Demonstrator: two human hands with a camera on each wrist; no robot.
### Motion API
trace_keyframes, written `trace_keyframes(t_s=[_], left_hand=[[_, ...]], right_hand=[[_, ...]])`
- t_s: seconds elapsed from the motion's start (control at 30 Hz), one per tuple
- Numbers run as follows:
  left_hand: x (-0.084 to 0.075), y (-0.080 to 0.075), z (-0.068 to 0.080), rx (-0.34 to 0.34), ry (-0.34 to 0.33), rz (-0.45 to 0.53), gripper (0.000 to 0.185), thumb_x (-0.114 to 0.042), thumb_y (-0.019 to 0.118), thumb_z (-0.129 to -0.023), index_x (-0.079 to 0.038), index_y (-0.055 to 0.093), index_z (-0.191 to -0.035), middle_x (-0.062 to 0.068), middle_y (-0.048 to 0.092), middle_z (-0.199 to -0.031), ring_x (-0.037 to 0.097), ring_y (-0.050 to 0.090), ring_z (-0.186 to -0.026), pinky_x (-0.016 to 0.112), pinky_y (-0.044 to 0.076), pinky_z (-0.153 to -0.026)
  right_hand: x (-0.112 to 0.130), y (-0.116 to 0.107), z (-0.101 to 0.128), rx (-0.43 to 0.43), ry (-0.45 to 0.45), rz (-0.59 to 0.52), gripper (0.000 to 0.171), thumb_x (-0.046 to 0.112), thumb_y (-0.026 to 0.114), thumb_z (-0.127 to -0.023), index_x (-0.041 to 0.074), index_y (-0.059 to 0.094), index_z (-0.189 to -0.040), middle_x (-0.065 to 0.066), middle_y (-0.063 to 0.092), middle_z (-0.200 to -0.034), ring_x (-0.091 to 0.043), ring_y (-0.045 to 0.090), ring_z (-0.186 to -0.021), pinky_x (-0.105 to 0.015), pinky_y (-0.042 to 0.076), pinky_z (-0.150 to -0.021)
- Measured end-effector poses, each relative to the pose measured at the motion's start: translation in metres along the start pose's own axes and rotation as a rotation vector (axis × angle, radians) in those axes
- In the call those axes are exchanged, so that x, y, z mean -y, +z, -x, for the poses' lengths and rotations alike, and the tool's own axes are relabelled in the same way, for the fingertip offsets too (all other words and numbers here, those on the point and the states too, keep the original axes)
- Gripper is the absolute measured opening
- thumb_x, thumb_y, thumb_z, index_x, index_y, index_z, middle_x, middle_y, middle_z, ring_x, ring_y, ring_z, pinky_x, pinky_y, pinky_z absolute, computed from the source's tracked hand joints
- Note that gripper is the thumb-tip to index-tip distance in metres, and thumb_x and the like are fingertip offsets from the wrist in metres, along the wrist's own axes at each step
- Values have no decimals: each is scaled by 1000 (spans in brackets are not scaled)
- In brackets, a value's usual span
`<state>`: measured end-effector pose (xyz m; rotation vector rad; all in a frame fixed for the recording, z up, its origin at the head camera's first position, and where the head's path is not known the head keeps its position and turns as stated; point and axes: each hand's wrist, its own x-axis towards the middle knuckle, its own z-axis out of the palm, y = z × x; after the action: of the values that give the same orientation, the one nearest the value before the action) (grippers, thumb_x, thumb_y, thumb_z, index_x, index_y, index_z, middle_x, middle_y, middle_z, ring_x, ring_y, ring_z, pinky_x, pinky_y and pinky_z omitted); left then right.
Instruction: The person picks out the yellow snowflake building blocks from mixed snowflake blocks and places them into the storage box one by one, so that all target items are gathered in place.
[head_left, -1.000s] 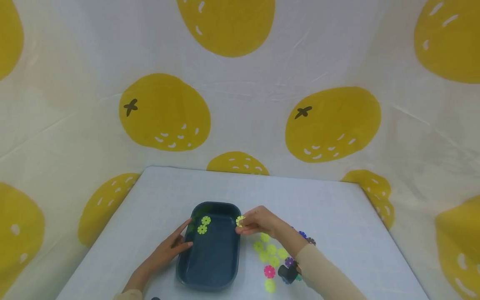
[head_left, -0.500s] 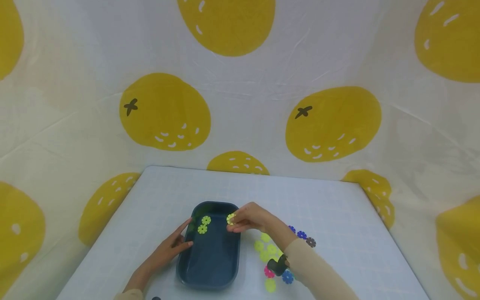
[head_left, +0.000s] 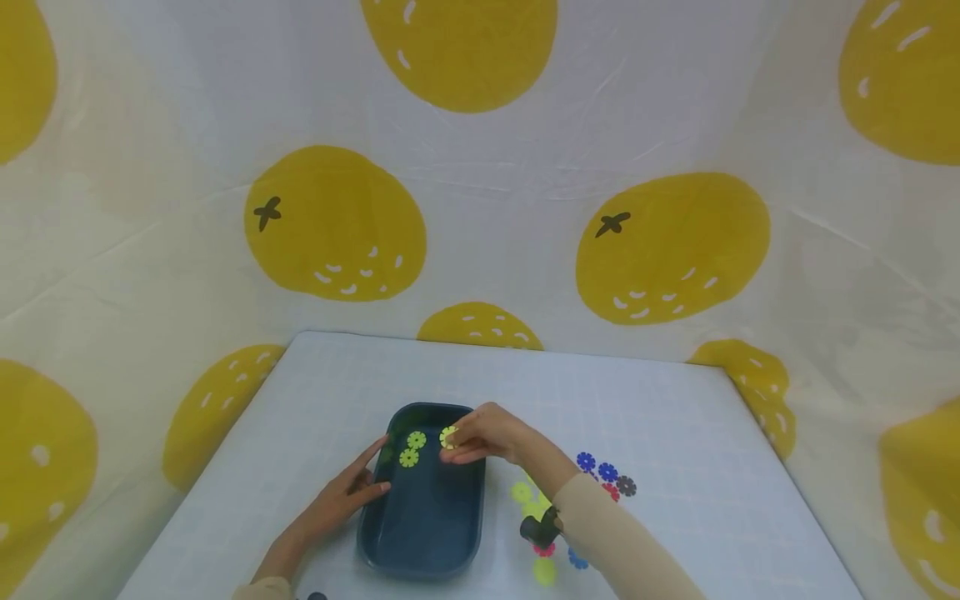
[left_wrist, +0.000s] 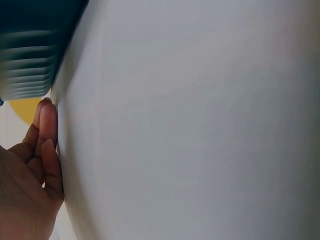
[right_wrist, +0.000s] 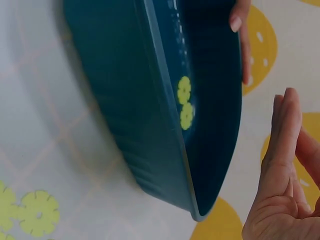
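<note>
A dark blue tray (head_left: pixel 369 533) sits on the white table, with two yellow-green flower discs (head_left: pixel 412 448) lying at its far end. My right hand (head_left: pixel 454 442) hovers over the far part of the tray and pinches a third yellow-green disc (head_left: pixel 447 436). My left hand (head_left: pixel 366 481) rests on the table, its straight fingers touching the tray's left rim. The right wrist view shows the tray (right_wrist: pixel 150 125), the two discs (right_wrist: pixel 185 102) inside and my right hand's fingers (right_wrist: pixel 282 145); the held disc is hidden there. The left wrist view shows only fingers (left_wrist: pixel 47 130) beside the tray (left_wrist: pixel 30 50).
Loose discs lie right of the tray: yellow-green ones (head_left: pixel 527 496), blue ones (head_left: pixel 596 467), a dark one (head_left: pixel 626 485), a pink one (head_left: pixel 543 550) and a yellow one (head_left: pixel 544 571). A fruit-print cloth backs the table on all sides.
My right hand has carried the yellow-green disc leftward, from above the tray's right rim to over its inside. The left hand has stayed on the left rim.
</note>
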<state>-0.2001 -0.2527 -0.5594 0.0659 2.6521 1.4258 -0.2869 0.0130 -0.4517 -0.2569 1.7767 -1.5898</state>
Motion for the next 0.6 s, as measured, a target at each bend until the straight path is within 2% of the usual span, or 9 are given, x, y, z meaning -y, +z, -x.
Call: trace_keyframes(t_s=[0.27, 0.6], left_hand=[[-3, 0, 1, -3, -38, -5, 72, -43, 64, -83, -48, 21, -141, 2, 49, -80, 15, 45, -70, 27, 38, -59], [3, 1, -2, 6, -27, 8, 72, -46, 64, -82, -49, 23, -141, 3, 49, -81, 15, 45, -71, 28, 38, -59]], right_hand=[[4, 9, -7, 16, 2, 25, 16, 11, 66, -84, -4, 68, -90, -19, 69, -85, -27, 68, -78, -31, 52, -64], [8, 21, -18, 31, 42, 10, 18, 6, 65, -84, -7, 66, -96, -20, 68, -83, -26, 68, -75, -33, 52, -64]])
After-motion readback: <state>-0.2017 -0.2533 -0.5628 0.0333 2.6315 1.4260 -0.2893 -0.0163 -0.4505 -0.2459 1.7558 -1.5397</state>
